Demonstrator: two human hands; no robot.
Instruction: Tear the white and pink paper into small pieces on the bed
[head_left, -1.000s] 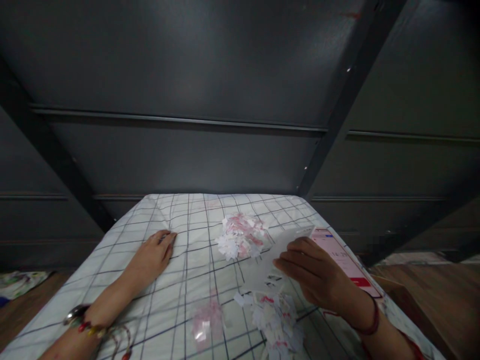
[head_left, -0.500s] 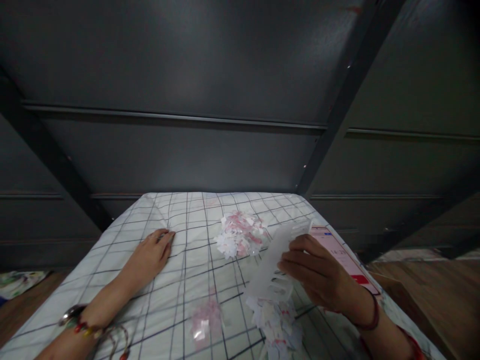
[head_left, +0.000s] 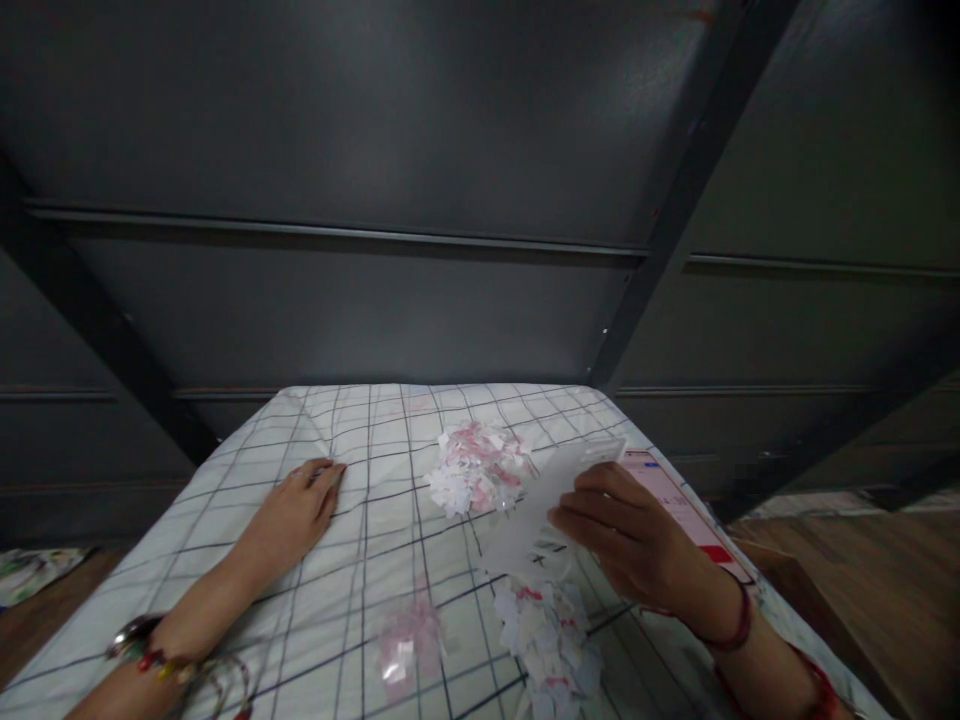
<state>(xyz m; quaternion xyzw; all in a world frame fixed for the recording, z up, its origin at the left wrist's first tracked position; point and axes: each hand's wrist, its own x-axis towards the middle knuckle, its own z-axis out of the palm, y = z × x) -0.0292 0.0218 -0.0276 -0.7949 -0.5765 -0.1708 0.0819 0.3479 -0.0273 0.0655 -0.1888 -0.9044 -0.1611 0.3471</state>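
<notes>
My right hand [head_left: 630, 535] pinches a translucent white plastic bag [head_left: 536, 505], tilted over a loose heap of paper scraps [head_left: 551, 650] with red marks. Its lower edge is just above the heap; I cannot tell if they touch. My left hand [head_left: 304, 510] lies on the checked cloth [head_left: 375, 560] with nothing in it, a ring on one finger. Between the hands, farther back, is a pile of white and pink scraps [head_left: 480, 470]. A small clear pinkish plastic packet [head_left: 409, 645] lies near the front.
A phone [head_left: 679, 510] with a lit pink screen lies on the right edge of the cloth, partly behind my right hand. Dark grey panels [head_left: 390, 310] stand behind the table. A brown wooden floor [head_left: 862, 580] shows at the right.
The bag in my right hand has shifted slightly left and its face has turned, leaving more of the near scrap heap in sight. My left hand keeps its place on the cloth.
</notes>
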